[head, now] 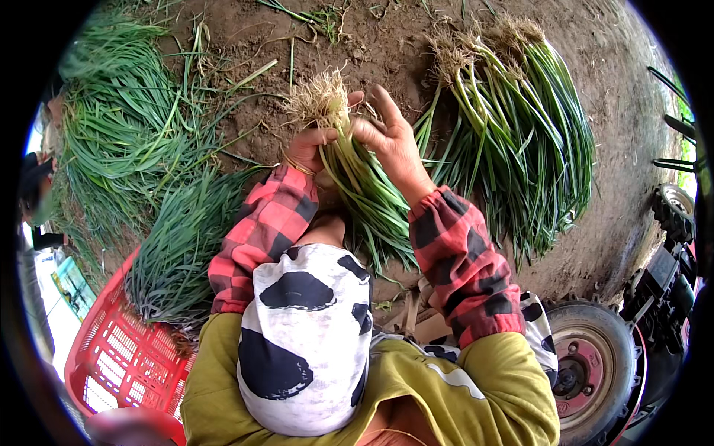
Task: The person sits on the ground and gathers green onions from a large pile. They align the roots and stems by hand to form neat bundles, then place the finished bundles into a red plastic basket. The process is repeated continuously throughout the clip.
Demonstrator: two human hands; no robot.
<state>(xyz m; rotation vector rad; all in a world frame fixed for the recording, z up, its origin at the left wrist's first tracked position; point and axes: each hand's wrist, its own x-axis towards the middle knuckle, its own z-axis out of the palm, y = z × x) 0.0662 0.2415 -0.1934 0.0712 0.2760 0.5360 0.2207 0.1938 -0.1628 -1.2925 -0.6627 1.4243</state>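
My left hand [312, 146] is wrapped around a bunch of long-leaved green alliums [348, 161] just below the pale, fibrous roots. Its thumb crosses the stems in front, and a fingertip shows beyond them. The leaves hang down to the right, between my forearms. Close to the right side of the stems is my right hand [397, 146], thumb and fingers apart. A thin pale shred shows by its fingertips; whether they touch it is unclear. To the right, a large pile of the same plants [519, 128] lies on the soil, roots at the far end.
A tangled heap of green leaves [122, 122] spreads across the left. Below it, a bundle of plants [178, 240] leans in a red plastic crate [131, 362]. Bare soil [240, 44] lies ahead. A machine's rubber-tired wheel [588, 368] stands at lower right.
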